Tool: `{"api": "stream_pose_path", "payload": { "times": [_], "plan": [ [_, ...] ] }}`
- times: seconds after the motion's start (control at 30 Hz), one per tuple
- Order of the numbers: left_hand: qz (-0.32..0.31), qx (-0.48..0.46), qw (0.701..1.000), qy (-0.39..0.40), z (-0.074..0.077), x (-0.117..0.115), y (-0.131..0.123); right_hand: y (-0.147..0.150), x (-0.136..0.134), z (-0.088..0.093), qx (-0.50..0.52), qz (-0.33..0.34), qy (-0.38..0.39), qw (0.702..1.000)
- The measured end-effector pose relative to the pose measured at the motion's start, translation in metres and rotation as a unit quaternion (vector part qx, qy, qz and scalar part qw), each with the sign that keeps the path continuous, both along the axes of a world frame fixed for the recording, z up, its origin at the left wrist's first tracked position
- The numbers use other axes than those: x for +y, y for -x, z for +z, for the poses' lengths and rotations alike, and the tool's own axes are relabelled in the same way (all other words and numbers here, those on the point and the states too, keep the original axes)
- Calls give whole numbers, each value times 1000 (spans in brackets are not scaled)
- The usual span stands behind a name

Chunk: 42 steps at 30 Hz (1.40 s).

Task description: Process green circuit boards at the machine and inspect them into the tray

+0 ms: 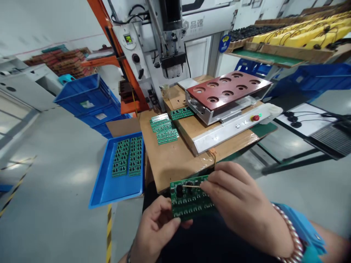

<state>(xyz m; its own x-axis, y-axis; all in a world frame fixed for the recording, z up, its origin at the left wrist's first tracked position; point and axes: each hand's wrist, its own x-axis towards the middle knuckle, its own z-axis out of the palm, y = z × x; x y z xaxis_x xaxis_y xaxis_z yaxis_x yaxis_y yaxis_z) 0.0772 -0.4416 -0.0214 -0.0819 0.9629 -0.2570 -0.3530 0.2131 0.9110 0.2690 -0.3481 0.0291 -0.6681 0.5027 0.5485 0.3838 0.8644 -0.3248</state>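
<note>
My left hand (155, 228) grips the lower left edge of a green circuit board (190, 200) with black components on it. My right hand (236, 201) pinches a thin wooden stick (191, 186), whose tip lies over the board among the black components. A beaded bracelet (294, 237) circles my right wrist. Just beyond the board is the front edge of a cardboard-covered bench (175, 162), with stacked green circuit boards (164, 128) lying on it. Part of the board's underside is hidden by my fingers.
A blue tray (117, 182) holding rows of small green boards stands left of the bench. Behind the boards are a benchtop machine (170, 47) and a red holed plate (227, 89) on a metal fixture. Yellow trays with cables (298, 38) sit on a rack at upper right.
</note>
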Motion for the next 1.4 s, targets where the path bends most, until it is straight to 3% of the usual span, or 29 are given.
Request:
{"api": "stream_pose_path", "payload": {
  "times": [0.37, 0.67, 1.4],
  "plan": [
    [12, -14, 1000, 14, 1, 0, 1, -2, -1, 0, -3, 8, 11, 1000],
    [8, -27, 999, 17, 2, 0, 3, -11, 1, 10, 19, -4, 6, 1000],
    [22, -9, 999, 26, 4, -1, 1, -9, 3, 4, 9, -19, 0, 1000]
  ]
}}
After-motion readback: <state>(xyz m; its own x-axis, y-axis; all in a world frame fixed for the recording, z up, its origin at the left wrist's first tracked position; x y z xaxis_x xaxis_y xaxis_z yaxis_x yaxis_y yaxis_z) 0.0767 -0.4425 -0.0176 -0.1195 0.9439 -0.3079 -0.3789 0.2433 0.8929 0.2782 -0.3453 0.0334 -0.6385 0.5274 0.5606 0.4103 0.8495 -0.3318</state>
